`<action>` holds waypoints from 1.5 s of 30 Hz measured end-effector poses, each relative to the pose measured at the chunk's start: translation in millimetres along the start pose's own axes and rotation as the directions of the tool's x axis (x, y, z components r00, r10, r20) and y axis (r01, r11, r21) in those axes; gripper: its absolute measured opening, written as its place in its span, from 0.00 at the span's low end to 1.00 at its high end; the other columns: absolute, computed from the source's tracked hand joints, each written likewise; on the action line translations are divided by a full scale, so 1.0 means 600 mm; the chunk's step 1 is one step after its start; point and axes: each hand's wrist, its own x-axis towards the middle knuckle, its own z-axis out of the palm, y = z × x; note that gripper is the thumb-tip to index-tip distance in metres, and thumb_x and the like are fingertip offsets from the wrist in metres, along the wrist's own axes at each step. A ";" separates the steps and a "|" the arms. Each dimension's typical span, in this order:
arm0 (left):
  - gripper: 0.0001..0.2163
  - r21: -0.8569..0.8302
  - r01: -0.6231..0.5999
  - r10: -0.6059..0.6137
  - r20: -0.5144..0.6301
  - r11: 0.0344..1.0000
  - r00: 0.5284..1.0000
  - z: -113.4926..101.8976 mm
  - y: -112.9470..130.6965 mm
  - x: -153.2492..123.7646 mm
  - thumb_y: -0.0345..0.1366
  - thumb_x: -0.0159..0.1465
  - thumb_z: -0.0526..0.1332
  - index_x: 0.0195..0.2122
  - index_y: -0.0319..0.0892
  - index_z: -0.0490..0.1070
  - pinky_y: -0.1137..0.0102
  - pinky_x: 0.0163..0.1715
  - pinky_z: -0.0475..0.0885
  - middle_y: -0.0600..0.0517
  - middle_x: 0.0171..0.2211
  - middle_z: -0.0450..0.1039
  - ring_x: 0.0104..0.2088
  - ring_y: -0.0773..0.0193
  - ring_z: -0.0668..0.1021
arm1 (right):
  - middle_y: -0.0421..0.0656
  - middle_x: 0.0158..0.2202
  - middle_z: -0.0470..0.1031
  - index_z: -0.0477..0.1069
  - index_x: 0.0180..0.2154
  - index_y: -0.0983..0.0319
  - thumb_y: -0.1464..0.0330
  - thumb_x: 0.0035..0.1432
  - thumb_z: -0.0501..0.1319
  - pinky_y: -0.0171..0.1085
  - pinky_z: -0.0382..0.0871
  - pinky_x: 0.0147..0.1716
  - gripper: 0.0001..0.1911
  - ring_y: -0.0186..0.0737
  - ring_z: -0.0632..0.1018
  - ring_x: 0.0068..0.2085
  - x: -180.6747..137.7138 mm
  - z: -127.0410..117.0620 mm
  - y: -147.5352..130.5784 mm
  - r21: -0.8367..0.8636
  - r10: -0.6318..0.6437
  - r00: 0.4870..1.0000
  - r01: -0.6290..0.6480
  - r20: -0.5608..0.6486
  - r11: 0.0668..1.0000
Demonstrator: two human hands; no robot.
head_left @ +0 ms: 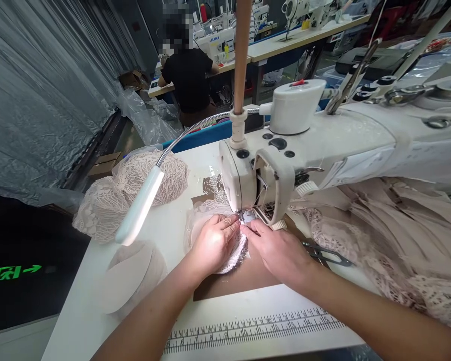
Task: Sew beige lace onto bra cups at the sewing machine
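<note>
Under the needle of a white sewing machine (244,170) lies a pale beige lace piece (235,258), rounded in outline. My left hand (216,243) presses it down from the left, its fingers together close to the presser foot (244,215). From the right, my right hand (278,248) holds the edge of the same lace, thumb and forefinger closed near the needle. My fingers hide part of the lace and the stitching point. Beyond my left hand, more sheer fabric (191,228) spreads on the brown plate (225,286).
Bundled lace (154,180) and round beige pieces (124,281) lie left. A lamp (141,205) on a bent neck hangs over the table. Thread snips (328,254) and draped fabric (361,220) are at right. A printed ruler (248,331) runs along the front. A person (190,75) sits ahead.
</note>
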 end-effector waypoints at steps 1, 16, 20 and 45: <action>0.13 -0.007 0.001 -0.001 -0.004 1.000 1.000 -0.001 0.000 0.000 0.28 0.66 0.51 0.46 0.37 0.72 0.62 0.40 0.72 0.43 0.48 0.74 0.39 0.58 0.73 | 0.45 0.36 0.73 0.72 0.47 0.60 0.80 0.56 0.51 0.35 0.57 0.22 0.21 0.37 0.70 0.29 0.000 0.000 0.000 0.006 -0.004 1.000 0.004 -0.004 1.000; 0.14 0.140 0.193 -0.193 -0.015 0.971 0.981 0.002 -0.006 0.002 0.33 0.65 0.52 0.49 0.41 0.71 0.54 0.48 0.67 0.45 0.49 0.72 0.48 0.50 0.70 | 0.43 0.35 0.72 0.71 0.49 0.59 0.81 0.53 0.53 0.36 0.53 0.20 0.24 0.34 0.64 0.24 -0.005 0.014 0.007 0.039 -0.008 1.000 0.008 -0.010 0.999; 0.17 0.198 0.273 -0.271 -0.036 0.941 0.962 0.004 -0.002 -0.001 0.34 0.65 0.51 0.53 0.42 0.68 0.49 0.54 0.61 0.45 0.54 0.68 0.56 0.45 0.65 | 0.43 0.36 0.72 0.70 0.49 0.58 0.82 0.52 0.52 0.37 0.57 0.25 0.25 0.37 0.69 0.28 -0.010 0.022 0.008 0.026 -0.029 0.999 0.030 -0.033 0.999; 0.04 -0.233 0.386 -0.290 0.357 0.893 0.888 -0.070 0.009 0.000 0.34 0.55 0.59 0.30 0.41 0.70 0.72 0.25 0.64 0.55 0.22 0.67 0.25 0.66 0.70 | 0.43 0.30 0.68 0.74 0.39 0.62 0.74 0.61 0.51 0.36 0.62 0.33 0.13 0.38 0.69 0.34 -0.031 0.004 0.022 0.357 -0.259 0.953 0.299 -0.157 0.885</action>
